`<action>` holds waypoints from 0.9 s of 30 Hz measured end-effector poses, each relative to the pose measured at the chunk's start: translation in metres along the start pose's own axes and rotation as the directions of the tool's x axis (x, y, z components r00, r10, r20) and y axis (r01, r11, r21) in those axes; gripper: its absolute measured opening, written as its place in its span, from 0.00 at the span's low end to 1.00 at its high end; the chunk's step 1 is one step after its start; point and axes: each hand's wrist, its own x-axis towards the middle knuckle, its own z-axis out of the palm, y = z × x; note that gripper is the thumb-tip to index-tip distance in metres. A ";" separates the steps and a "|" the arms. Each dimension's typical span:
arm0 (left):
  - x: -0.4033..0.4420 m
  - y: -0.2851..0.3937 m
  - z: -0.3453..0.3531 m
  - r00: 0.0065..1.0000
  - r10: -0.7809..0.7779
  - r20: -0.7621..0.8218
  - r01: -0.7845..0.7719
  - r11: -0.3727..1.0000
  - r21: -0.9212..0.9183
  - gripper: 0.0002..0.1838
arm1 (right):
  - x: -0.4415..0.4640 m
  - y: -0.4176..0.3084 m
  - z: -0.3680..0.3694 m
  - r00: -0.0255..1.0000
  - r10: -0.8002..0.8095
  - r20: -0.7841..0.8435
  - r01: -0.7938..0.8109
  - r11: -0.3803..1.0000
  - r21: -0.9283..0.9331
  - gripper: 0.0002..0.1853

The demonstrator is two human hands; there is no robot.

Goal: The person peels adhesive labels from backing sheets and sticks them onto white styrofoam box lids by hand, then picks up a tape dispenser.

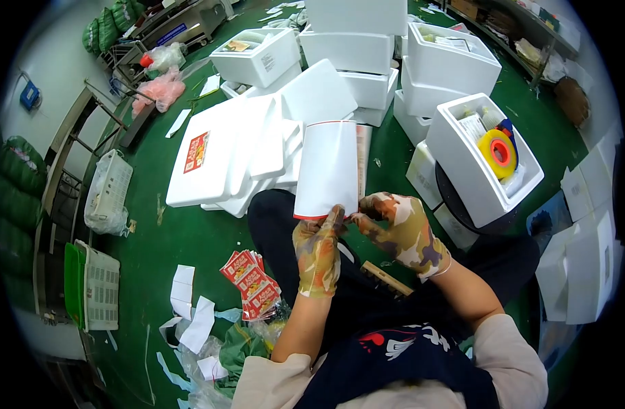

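Note:
Both hands wear camouflage-patterned gloves and meet at the lower edge of a white sheet [328, 167] with red edging, held up in front of the lap. My left hand [318, 252] pinches the sheet's bottom edge, thumb on its face. At the sheet's lower right corner is my right hand [404, 235], its thumb and index finger closed on the edge. Behind the sheet's right side shows a strip of printed paper [363, 160]. White foam lids [224, 153] lie stacked beyond, one bearing a red label [196, 151].
White foam boxes [346, 51] are stacked ahead. An open foam box [449, 153] at right holds yellow tape [498, 155]. Red printed labels [252, 285] and paper scraps [198, 326] lie on the floor at left. Plastic baskets [101, 286] stand far left.

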 end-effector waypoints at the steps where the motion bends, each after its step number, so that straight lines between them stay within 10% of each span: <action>1: 0.000 -0.001 0.001 0.999 -0.042 0.002 0.042 0.999 -0.027 0.12 | -0.001 0.003 0.002 0.993 -0.102 -0.055 0.096 0.991 -0.094 0.08; 8: -0.001 0.003 0.001 0.992 -0.058 0.115 0.055 0.998 0.030 0.11 | -0.007 0.004 -0.009 0.988 -0.148 0.039 0.152 0.973 -0.175 0.07; 12: 0.003 0.008 -0.017 0.975 -0.069 0.213 0.085 0.994 -0.070 0.12 | -0.014 0.013 -0.027 0.880 0.262 0.397 -0.471 0.593 0.653 0.10; 14: 0.000 0.028 -0.017 0.963 -0.134 0.233 0.134 0.991 0.018 0.12 | -0.015 0.020 -0.035 0.893 0.267 0.362 -0.442 0.666 0.601 0.10; 17: 0.002 0.036 -0.025 0.959 -0.163 0.234 0.148 0.986 0.078 0.11 | -0.016 0.003 -0.026 0.979 -0.069 0.190 0.022 0.971 0.236 0.12; 20: 0.001 0.043 -0.027 0.952 -0.193 0.239 0.153 0.972 0.176 0.12 | -0.005 0.000 -0.019 0.865 -0.352 0.357 0.432 0.885 -0.174 0.22; 27: -0.003 0.071 -0.072 0.966 -0.195 0.168 0.165 0.970 0.178 0.11 | 0.018 -0.011 -0.005 0.739 -0.526 0.421 0.545 0.834 0.087 0.15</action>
